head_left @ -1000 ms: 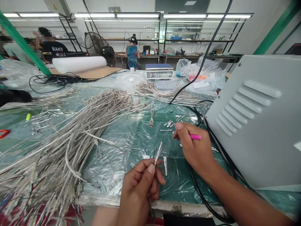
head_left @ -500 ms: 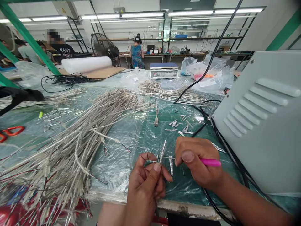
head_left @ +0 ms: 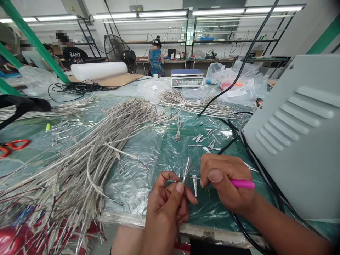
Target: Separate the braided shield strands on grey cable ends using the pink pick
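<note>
Near the front edge of the table, my left hand (head_left: 170,200) pinches a foil-wrapped cable end (head_left: 186,168) between thumb and fingers, its silvery tip pointing up. My right hand (head_left: 228,182) is closed around a tool with a pink handle (head_left: 243,183); its thin metal shaft reaches left to the foil. A loose foil strip (head_left: 194,186) lies between the two hands. Beyond them are several foil scraps (head_left: 211,143) and a cable with a USB plug (head_left: 177,135). A large bundle of pale cables (head_left: 106,141) spreads to the left.
A grey vented machine (head_left: 297,141) stands at the right, with black cables (head_left: 253,159) beside it. Orange scissors (head_left: 20,144) lie far left. At the back are a scale (head_left: 187,78), plastic bags (head_left: 239,79), a white roll (head_left: 99,71) and a seated person (head_left: 156,60).
The whole view has shifted slightly. Both hands keep their grips, and the tool's shaft still touches or nearly touches the foil.
</note>
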`<state>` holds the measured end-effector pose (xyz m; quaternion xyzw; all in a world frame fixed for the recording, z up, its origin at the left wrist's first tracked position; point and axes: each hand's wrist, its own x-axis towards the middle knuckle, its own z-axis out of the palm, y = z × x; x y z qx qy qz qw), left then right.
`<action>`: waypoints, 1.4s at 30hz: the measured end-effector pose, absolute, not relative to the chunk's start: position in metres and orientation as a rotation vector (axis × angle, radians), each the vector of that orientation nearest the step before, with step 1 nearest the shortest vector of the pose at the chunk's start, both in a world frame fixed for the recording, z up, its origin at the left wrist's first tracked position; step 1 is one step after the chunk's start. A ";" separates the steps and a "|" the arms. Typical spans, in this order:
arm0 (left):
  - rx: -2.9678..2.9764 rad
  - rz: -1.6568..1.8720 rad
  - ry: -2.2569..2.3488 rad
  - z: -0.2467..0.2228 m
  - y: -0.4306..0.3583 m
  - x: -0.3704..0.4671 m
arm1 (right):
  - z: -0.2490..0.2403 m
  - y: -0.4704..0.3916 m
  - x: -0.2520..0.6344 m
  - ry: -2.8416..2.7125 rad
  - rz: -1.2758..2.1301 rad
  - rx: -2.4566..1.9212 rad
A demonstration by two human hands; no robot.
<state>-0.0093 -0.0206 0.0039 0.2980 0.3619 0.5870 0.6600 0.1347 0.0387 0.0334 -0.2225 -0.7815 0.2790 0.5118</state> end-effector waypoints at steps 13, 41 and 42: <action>0.673 1.328 0.791 0.005 -0.023 -0.010 | 0.037 0.039 0.132 -1.919 0.663 -0.538; 0.658 1.348 0.820 0.004 -0.025 -0.008 | 0.035 0.038 0.134 -1.885 0.443 -0.579; 0.662 1.349 0.825 0.004 -0.025 -0.007 | 0.036 0.038 0.134 -1.895 0.407 -0.587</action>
